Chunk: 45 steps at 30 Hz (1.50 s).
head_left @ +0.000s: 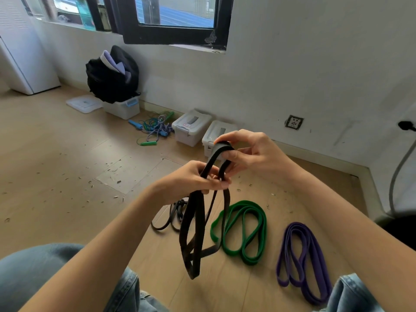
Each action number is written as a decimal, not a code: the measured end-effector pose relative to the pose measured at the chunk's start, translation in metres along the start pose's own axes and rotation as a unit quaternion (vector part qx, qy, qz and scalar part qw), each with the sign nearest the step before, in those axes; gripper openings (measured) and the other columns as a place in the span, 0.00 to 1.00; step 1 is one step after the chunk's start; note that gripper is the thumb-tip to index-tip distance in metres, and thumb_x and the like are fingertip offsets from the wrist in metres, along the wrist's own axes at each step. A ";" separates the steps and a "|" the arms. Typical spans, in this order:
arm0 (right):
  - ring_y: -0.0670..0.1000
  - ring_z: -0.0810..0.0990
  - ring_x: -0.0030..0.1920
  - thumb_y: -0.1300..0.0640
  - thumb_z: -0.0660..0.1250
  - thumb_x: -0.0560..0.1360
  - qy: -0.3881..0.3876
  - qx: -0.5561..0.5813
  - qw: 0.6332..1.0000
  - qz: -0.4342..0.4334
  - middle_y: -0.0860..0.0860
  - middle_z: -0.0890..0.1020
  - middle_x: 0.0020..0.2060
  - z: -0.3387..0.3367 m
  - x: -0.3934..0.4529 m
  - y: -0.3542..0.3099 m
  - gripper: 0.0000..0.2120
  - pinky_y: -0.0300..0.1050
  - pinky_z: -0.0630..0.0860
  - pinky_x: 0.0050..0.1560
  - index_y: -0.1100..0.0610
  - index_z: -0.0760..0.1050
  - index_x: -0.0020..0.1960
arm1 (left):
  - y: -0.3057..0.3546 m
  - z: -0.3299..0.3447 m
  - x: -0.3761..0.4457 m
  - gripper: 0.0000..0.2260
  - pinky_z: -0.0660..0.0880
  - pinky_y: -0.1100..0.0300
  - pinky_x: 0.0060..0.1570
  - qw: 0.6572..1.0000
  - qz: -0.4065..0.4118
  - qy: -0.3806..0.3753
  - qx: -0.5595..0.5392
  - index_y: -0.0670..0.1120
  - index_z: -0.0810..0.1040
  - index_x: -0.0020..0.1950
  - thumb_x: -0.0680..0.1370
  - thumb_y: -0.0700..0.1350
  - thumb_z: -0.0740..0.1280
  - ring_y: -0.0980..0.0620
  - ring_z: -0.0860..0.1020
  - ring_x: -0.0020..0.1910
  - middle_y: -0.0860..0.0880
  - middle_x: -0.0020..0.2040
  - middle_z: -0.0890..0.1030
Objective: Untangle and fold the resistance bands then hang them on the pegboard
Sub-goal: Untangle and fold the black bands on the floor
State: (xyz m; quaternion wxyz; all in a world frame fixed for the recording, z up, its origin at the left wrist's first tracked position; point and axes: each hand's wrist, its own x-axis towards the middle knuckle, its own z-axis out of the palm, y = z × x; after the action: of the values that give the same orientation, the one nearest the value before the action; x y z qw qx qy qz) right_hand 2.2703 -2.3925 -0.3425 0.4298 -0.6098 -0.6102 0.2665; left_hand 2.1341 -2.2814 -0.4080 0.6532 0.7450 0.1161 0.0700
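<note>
Pale wooden floor (56,176) strewn with small chips carries everything in view, with denim-clad knees at the bottom edge. Nearest, a purple flat rubber resistance band (304,262) lies folded in long loops on the floor to the right, and a green flat rubber resistance band (243,233) lies coiled just left of it, the two apart. Above them, a black flat rubber resistance band (193,233) hangs in several twisted loops, its lowest loop dangling clear of the boards. Left hand (193,179) pinches its strands together partway up; right hand (252,149) holds the top bend, thumb and fingers curled round it, so each grip is closed on the black band. Behind the hanging loops a thinner black band (171,217) lies on the floor. Farther off, tangled skipping ropes (155,129) with blue and green handles, white lidded plastic boxes (191,127) and a black backpack (112,75) sit along the white wall under a dark-framed window (175,19).
</note>
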 end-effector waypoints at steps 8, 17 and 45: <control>0.46 0.83 0.35 0.66 0.62 0.76 0.150 0.106 0.983 -0.009 0.54 0.78 0.48 -0.017 -0.002 -0.001 0.09 0.34 0.78 0.34 0.60 0.73 0.56 | -0.027 0.008 -0.004 0.03 0.71 0.69 0.34 0.997 -0.050 -0.018 0.062 0.49 0.77 0.45 0.75 0.41 0.68 0.60 0.74 0.32 0.56 0.33 0.77; 0.44 0.73 0.54 0.47 0.75 0.66 -0.080 -0.291 0.940 0.156 0.44 0.77 0.53 -0.031 -0.018 0.034 0.28 0.39 0.68 0.53 0.43 0.69 0.64 | -0.017 0.001 0.004 0.07 0.67 0.73 0.32 0.955 -0.066 -0.052 0.285 0.52 0.72 0.38 0.76 0.45 0.67 0.63 0.71 0.30 0.55 0.33 0.72; 0.46 0.77 0.36 0.45 0.76 0.64 -0.078 -0.297 0.924 0.226 0.49 0.79 0.39 -0.035 -0.025 0.050 0.15 0.40 0.75 0.34 0.50 0.76 0.44 | -0.001 -0.015 -0.001 0.04 0.72 0.70 0.34 0.968 -0.007 -0.004 0.250 0.50 0.75 0.43 0.75 0.42 0.67 0.63 0.77 0.32 0.55 0.34 0.78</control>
State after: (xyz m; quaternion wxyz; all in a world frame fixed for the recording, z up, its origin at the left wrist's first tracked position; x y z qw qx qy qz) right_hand 2.3228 -2.4182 -0.3726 0.1083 -0.8088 -0.5387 0.2094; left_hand 2.1292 -2.2671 -0.4071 0.4470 0.8841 0.1327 0.0306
